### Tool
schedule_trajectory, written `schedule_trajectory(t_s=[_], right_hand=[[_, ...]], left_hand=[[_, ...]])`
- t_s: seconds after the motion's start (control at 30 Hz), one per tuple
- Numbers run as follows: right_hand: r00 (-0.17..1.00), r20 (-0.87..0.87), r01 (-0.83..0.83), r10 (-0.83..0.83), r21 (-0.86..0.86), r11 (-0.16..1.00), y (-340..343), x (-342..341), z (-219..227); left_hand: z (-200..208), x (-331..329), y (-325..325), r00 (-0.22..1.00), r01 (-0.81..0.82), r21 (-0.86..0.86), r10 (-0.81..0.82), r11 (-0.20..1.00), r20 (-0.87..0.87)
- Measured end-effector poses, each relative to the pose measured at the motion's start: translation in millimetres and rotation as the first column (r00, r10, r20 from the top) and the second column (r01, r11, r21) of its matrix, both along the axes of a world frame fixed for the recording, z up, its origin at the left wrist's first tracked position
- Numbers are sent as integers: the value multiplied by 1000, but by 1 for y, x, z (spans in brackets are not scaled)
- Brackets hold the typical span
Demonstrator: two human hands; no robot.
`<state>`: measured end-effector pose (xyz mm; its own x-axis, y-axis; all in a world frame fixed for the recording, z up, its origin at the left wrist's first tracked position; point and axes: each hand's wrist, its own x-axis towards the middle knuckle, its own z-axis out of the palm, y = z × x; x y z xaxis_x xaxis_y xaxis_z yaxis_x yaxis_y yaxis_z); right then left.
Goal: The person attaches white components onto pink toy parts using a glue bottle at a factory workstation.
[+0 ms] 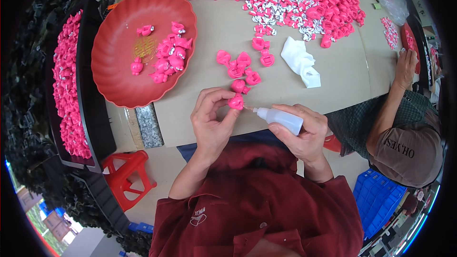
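Note:
Between the thumb and fingers of my left hand [213,116] is a small pink plastic figure part [236,102]. My right hand [304,131] is wrapped round a translucent squeeze bottle [282,119], tilted so that its thin nozzle meets the right side of the pink part. What comes out of the nozzle is too small to make out. Just beyond my left fingertips lies another pink part [239,86]. Several hollow pink pieces [235,69] are loosely grouped farther up the table.
A red scalloped bowl [112,66] at the left holds several pink figures. Pink and white pieces [285,7] are heaped at the back, near a crumpled white tissue [301,62]. A black tray [90,109] of pink pieces stands far left. At right, a co-worker's arm [397,88] reaches over the table.

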<state>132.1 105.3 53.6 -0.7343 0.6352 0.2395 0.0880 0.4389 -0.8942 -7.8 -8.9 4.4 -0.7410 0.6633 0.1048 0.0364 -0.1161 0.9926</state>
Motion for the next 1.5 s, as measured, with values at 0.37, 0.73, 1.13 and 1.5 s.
schedule_trajectory(t_s=[0.37,0.73,1.13,1.5], right_hand=[[1000,1,-30,30,-38,999,0,0,2],[985,-34,140,-166,-388,911,14,-8,-22],[989,23,144,-143,-55,988,20,-22,-28],[922,80,348,-380,265,899,76,-10,-3]], left_hand=[[-1,0,0,1000,-2,-10,2,1000,-5],[16,-1,-11,936,115,-57,-89,992,341],[19,1,-7,930,128,-92,-87,987,356],[18,3,-3,940,189,-92,-153,978,304]])
